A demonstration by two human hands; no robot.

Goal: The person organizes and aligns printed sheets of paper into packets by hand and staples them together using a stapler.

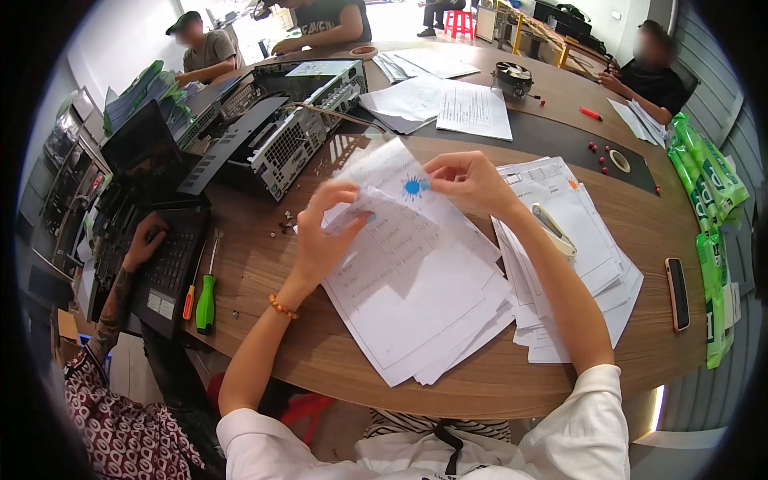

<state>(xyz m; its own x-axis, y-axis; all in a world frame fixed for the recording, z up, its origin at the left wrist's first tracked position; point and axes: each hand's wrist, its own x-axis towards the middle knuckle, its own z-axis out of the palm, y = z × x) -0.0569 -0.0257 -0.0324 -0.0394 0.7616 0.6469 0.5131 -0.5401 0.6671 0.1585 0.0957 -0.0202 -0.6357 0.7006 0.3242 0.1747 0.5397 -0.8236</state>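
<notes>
Above a loose pile of printed sheets, a sheet of paper is lifted and bent, a blue sun-like splash printed near its right edge. My left hand has its thumb and fingers closed on the sheet's left side. At the upper right, my right hand pinches the sheet's edge beside the blue print. Rows of text show on the page beneath, partly shaded by the raised paper. Under my right forearm lies a second paper stack with a stapler-like object on it.
An opened computer case and a laptop stand left, with a co-worker's hand on the keyboard. A green screwdriver lies nearby. Right are a phone and green packs. A fan and papers lie farther back.
</notes>
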